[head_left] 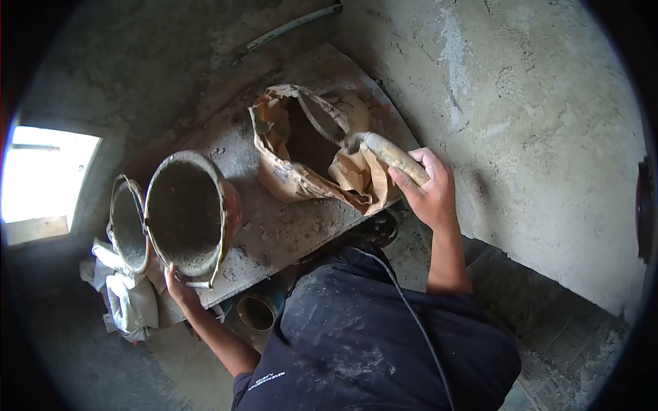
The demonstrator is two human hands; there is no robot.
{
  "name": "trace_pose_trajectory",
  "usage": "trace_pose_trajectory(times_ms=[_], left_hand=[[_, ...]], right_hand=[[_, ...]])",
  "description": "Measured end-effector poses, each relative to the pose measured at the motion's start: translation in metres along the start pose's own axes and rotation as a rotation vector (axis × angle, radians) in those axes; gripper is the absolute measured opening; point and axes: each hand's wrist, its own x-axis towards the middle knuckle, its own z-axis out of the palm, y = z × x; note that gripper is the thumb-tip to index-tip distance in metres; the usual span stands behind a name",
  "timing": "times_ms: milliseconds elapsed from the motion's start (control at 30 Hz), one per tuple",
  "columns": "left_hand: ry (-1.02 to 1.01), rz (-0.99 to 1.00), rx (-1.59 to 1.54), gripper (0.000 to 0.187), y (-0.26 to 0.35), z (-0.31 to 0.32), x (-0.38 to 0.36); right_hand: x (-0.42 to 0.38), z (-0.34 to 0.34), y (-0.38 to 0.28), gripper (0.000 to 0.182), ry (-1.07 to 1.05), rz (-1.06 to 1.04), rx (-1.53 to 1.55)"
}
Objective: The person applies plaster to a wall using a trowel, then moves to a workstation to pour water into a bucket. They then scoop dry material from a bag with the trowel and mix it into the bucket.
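Note:
My right hand is closed round the wooden handle of a trowel. The trowel's metal blade reaches into an open brown paper sack, whose dark, powdery contents partly hide it. My left hand grips the near rim of a bucket, beside its wire handle. Dull grey material coats the inside of this bucket, which is tilted with its mouth toward me. A second bucket touches it on the left.
Both buckets and the sack stand on a dusty board. White bags lie at its left end, and another container sits below its front edge. A rough wall rises on the right. A pipe runs along the back.

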Motion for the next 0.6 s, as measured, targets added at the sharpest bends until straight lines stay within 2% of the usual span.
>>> trace_pose_trajectory(times_ms=[33,67,133,167,200,233,300,333,367,400,533,600], left_hand=[[0.135,0.080,0.123,0.028,0.006,0.001,-0.008],[0.265,0.162,0.248,0.027,0.013,0.003,-0.015],[0.713,0.671,0.756,0.024,0.053,0.091,-0.083],[0.314,0.822,0.435,0.021,0.050,0.116,-0.094],[0.060,1.031,0.502,0.021,0.043,0.149,-0.103],[-0.135,0.848,0.608,0.031,0.045,0.192,-0.130],[-0.425,0.835,0.962,0.056,0.037,0.237,-0.137],[-0.430,0.833,0.971,0.056,0.034,0.249,-0.138],[-0.347,0.844,1.080,0.065,0.031,0.261,-0.139],[-0.262,0.859,1.182,0.075,0.028,0.270,-0.139],[-0.350,0.943,1.107,0.078,0.014,0.273,-0.145],[-0.591,0.680,0.846,0.083,-0.004,0.275,-0.139]], right_hand=[[0.004,-0.001,0.000,0.029,-0.005,-0.071,-0.072],[0.006,0.000,0.000,0.029,-0.009,-0.054,-0.068],[0.012,0.004,-0.002,0.030,-0.117,-0.047,-0.147],[0.015,0.010,0.000,0.031,-0.135,-0.096,-0.232],[0.019,0.019,0.002,0.033,-0.156,-0.132,-0.255],[0.022,0.028,0.002,0.034,-0.190,-0.131,-0.287],[0.027,0.039,0.003,0.036,-0.225,-0.124,-0.308],[0.030,0.040,0.003,0.036,-0.214,-0.201,-0.428],[0.033,0.038,0.002,0.036,-0.198,-0.275,-0.551],[0.036,0.033,0.001,0.036,-0.191,-0.266,-0.552],[0.036,0.004,-0.002,0.044,-0.209,-0.166,-0.680],[0.036,-0.006,-0.001,0.045,-0.207,-0.182,-0.706]])
